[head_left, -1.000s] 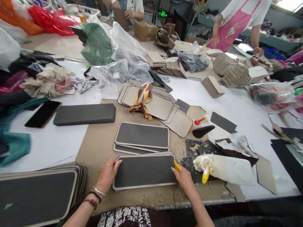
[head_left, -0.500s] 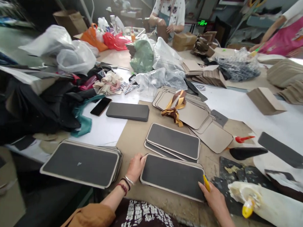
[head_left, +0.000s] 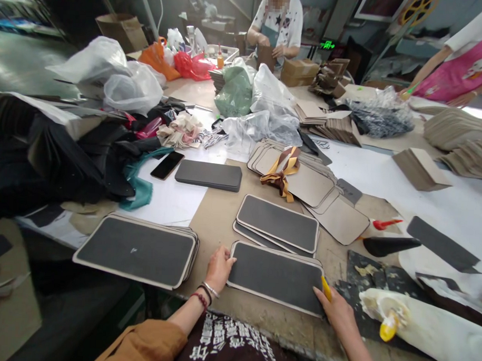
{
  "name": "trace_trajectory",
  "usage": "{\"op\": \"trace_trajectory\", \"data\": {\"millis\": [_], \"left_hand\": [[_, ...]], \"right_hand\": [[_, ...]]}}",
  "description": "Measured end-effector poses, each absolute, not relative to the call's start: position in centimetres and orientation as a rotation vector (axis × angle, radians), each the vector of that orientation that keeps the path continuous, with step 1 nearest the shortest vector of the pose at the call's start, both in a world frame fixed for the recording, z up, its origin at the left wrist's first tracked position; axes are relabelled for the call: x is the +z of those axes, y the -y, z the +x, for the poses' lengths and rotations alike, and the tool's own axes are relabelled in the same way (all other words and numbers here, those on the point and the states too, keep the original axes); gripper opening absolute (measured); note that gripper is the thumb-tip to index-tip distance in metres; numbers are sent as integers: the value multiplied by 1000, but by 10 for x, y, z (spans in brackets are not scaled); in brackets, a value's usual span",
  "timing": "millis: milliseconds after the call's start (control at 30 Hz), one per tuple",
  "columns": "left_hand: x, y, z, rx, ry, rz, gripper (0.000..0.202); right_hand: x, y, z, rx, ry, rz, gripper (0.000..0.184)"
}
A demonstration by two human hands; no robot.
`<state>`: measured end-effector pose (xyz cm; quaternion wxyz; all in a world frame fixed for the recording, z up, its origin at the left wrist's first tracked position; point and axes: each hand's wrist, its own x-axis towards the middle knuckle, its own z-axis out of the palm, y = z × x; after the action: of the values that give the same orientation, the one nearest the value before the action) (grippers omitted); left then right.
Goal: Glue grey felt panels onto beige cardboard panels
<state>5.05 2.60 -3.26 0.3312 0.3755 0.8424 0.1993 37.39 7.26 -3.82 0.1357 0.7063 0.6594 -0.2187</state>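
Observation:
Right in front of me lies a dark grey rectangular panel [head_left: 275, 276] with rounded corners and a pale border, on top of at least one similar piece. My left hand [head_left: 219, 270] is closed at its left edge, thumb on the rim and the other fingers partly hidden. At the right end, my right hand [head_left: 337, 306] grips a slim yellow tool [head_left: 326, 288], its working end not visible, while the thumb touches the panel. Just behind sits a stack of like panels [head_left: 278, 223]. Another bordered stack [head_left: 136, 250] is at the left table edge.
Plain dark pieces [head_left: 208, 175] and a phone [head_left: 168, 165] lie farther back. Beige boards [head_left: 310, 183] carry a brown-yellow ribbon [head_left: 281, 174]. At right are a white container [head_left: 429, 318] with a yellow-tipped item and a black cone-shaped object [head_left: 389, 245]. Two people work across the table.
The whole view has shifted slightly. Both hands stay at the two ends of the panel, with the yellow tool still in my right hand.

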Motion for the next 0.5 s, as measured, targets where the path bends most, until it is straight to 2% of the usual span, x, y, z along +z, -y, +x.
{"op": "trace_trajectory", "data": {"millis": [500], "left_hand": [[-27,-26,50,469,-2209,1113,11]], "right_hand": [[-30,-61,366,-710,-1711,2439,22]]}}
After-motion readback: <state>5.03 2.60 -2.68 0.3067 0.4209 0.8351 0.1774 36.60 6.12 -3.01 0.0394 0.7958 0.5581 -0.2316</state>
